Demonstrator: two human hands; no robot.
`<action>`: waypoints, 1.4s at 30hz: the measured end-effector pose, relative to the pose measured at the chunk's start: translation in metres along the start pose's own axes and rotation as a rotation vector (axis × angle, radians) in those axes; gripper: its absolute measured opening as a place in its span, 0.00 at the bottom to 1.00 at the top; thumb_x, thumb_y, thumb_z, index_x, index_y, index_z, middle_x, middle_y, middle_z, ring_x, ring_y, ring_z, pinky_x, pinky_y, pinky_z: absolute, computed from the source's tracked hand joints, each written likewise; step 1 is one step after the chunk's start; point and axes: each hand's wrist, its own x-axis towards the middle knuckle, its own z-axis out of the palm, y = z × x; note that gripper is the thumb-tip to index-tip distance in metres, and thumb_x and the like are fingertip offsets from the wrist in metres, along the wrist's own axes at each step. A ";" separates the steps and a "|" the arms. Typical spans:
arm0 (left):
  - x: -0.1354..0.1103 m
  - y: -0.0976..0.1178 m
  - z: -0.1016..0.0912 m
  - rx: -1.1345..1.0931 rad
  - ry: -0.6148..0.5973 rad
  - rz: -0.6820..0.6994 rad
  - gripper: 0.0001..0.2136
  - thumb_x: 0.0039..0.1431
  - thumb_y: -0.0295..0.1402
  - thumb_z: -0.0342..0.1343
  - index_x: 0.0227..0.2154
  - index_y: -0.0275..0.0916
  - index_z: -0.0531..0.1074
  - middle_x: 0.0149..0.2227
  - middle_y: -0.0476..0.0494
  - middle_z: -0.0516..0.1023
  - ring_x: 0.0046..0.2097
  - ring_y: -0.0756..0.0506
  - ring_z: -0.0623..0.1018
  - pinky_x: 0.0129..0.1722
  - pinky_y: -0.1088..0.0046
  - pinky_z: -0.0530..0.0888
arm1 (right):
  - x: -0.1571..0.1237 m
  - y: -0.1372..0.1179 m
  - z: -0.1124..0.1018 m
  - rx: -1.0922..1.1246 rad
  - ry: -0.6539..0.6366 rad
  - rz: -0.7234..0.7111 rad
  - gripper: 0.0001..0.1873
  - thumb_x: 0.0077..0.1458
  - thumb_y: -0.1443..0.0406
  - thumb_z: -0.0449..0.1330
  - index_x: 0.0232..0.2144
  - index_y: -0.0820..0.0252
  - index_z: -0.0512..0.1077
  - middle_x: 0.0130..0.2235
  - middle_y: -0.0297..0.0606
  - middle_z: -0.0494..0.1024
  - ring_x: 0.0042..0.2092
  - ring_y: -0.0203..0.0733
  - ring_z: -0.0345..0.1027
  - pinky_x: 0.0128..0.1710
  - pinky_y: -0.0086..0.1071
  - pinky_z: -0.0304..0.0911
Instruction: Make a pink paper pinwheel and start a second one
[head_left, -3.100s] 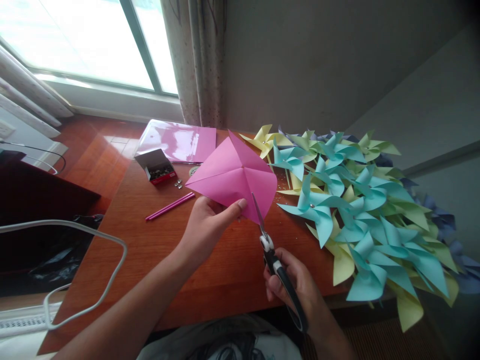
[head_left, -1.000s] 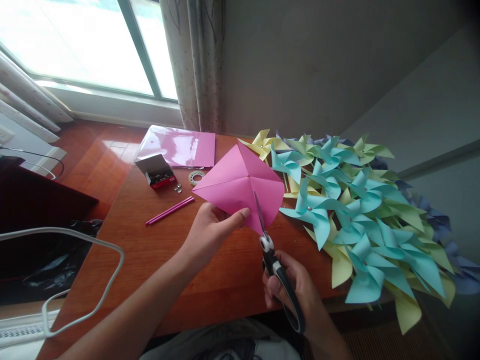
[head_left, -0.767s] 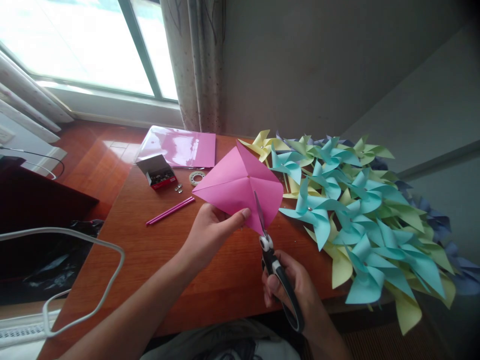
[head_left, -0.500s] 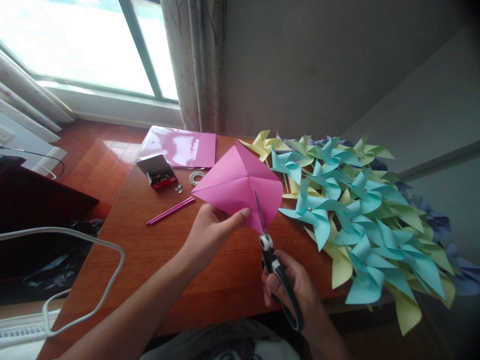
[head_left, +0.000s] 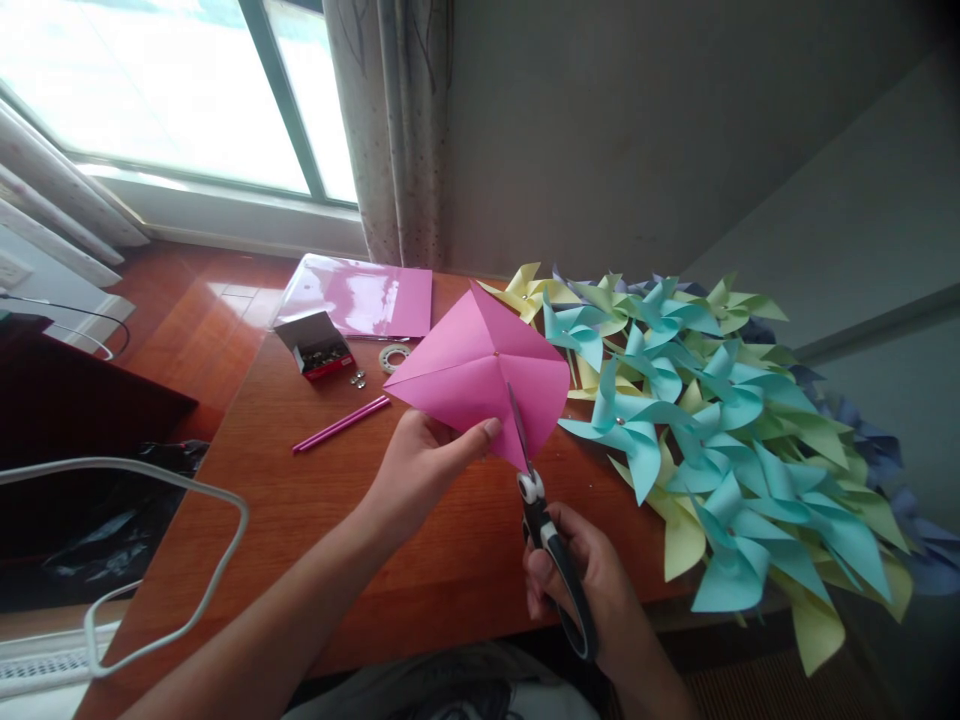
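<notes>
Left grip: your left hand is pinched on the pink paper square at its near edge, thumb on top and the other fingers tucked underneath.
Right grip: your right hand is wrapped tight around the black handles of the scissors, just right of the left hand.
Scissors: the blades point up and away from you into the near corner of the paper, along a crease, and they look pretty close together.
Paper: it's held up off the tabletop, tilted, with creases meeting in the middle.
Right of it: a big pile of pinwheels in teal, yellow and some purple, spilling over the tabletop's near right edge.
Left of it: two pink straws lie side by side near your left hand.
Further back: a small open box of metal fasteners, a few loose ones beside it, a tape roll, and a glossy pack of pink sheets.
Way back: a curtain hangs by the window.
Near left: a white cable loops past the tabletop's edge.
</notes>
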 end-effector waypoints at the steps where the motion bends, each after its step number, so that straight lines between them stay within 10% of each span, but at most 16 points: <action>1: 0.000 0.000 0.000 0.008 0.006 -0.001 0.08 0.51 0.33 0.68 0.31 0.34 0.79 0.29 0.46 0.81 0.30 0.49 0.75 0.30 0.76 0.72 | 0.000 0.000 0.000 0.005 -0.001 -0.003 0.26 0.48 0.48 0.71 0.31 0.59 0.64 0.22 0.25 0.68 0.20 0.30 0.64 0.20 0.23 0.54; 42: -0.003 0.003 0.005 0.037 0.016 -0.030 0.10 0.49 0.34 0.70 0.27 0.34 0.76 0.26 0.46 0.80 0.28 0.48 0.76 0.28 0.76 0.72 | 0.004 0.000 0.005 -0.005 0.034 -0.037 0.27 0.46 0.46 0.71 0.32 0.59 0.65 0.24 0.28 0.69 0.21 0.31 0.65 0.20 0.24 0.55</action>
